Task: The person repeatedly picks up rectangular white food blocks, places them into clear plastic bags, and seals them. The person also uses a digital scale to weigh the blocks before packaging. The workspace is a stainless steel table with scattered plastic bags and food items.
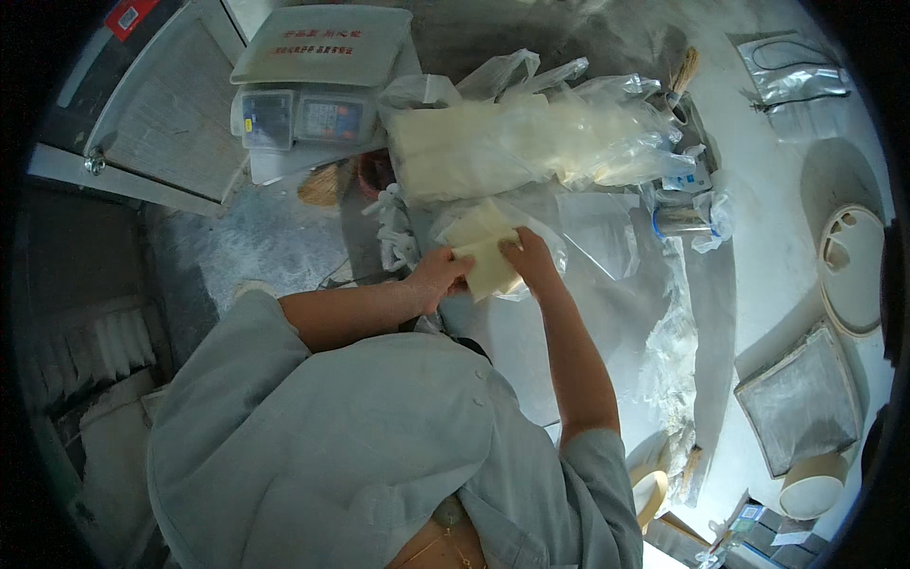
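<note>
My left hand (pixel 442 276) and my right hand (pixel 527 257) hold pale yellow thin sheets (pixel 485 267) between them, the left gripping the lower left edge and the right the upper right edge. The sheets look like dough wrappers, though the material is not certain. Beneath them lies an open clear plastic bag (pixel 551 238) with more pale sheets (pixel 482 219) showing just beyond my hands. Farther back, a large clear plastic bag (pixel 490 153) full of pale yellow stacked pieces lies across the work surface.
White powder (pixel 672 355) lies along the right of the metal surface (pixel 590 334). A metal can (pixel 682 221), a flat plastic bag (pixel 601 231) and a brush (pixel 684 70) are near its far and right sides. Plastic boxes (pixel 334 117) stand at the back left, beside a cabinet door (pixel 170 107).
</note>
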`<state>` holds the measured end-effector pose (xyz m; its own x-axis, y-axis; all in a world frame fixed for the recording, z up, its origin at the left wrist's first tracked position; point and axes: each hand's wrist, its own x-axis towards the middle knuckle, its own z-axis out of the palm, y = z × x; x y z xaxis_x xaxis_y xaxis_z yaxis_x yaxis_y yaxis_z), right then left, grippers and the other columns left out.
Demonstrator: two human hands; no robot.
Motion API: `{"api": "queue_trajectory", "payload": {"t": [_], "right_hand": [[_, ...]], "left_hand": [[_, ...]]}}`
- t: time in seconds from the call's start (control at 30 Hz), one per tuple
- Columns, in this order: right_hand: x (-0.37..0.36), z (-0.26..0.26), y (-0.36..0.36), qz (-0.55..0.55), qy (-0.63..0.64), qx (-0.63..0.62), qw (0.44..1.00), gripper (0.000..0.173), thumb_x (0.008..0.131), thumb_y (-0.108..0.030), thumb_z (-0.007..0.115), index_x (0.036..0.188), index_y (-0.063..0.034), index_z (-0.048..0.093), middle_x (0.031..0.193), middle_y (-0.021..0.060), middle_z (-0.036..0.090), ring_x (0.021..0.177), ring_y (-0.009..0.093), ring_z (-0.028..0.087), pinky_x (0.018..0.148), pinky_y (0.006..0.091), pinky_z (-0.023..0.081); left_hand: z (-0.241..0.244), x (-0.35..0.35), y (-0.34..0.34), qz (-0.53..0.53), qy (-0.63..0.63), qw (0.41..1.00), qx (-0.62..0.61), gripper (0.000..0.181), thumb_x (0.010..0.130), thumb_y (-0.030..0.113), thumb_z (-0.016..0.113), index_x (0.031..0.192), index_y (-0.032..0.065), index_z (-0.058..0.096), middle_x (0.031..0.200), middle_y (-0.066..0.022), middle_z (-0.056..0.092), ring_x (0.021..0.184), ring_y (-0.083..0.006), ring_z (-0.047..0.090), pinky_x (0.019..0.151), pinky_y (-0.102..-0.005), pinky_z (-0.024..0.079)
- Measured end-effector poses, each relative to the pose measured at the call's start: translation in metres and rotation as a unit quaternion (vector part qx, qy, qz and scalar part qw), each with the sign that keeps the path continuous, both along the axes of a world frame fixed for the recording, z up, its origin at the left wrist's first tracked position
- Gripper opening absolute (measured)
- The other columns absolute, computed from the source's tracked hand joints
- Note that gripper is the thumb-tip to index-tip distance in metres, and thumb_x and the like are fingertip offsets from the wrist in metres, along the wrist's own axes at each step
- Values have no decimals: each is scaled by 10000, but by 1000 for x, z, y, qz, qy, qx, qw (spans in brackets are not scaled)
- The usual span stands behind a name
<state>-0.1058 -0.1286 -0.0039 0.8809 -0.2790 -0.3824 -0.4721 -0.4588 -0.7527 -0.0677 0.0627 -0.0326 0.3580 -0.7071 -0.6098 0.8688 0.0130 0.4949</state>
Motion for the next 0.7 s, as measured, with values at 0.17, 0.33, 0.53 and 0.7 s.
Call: {"api": "queue_trajectory", "payload": {"t": [0.17,0.33,0.53,0.7], "right_hand": [[61,-36,-11,114,-51,-144,982,387,799,-272,569,1073,-2,530,1006,237,598,952,413,560,823,446,438],[75,-43,-19,185,50,-152,970,370,787,-277,578,1045,-16,532,1025,215,601,965,396,560,844,442,437],[61,-38,-3,146,-78,-248,954,394,810,-358,562,1038,-37,547,1036,207,596,1013,357,545,845,437,441],[9,3,-7,110,38,-376,919,489,819,-372,578,1122,4,504,1049,202,575,1035,371,523,922,448,377]], "left_hand": [[-16,17,-11,56,-172,972,147,372,880,113,522,1196,-6,365,995,-121,572,858,-208,601,766,-355,519],[-14,22,3,-11,-259,946,193,425,841,104,544,1203,3,345,936,-155,580,748,-242,600,682,-379,502],[-9,22,9,87,-755,574,306,448,774,140,604,1173,39,429,879,-145,544,830,-302,546,745,-408,451],[-23,57,-2,18,-775,593,219,314,777,124,619,1068,56,523,925,-117,520,879,-250,537,783,-365,436]]}}
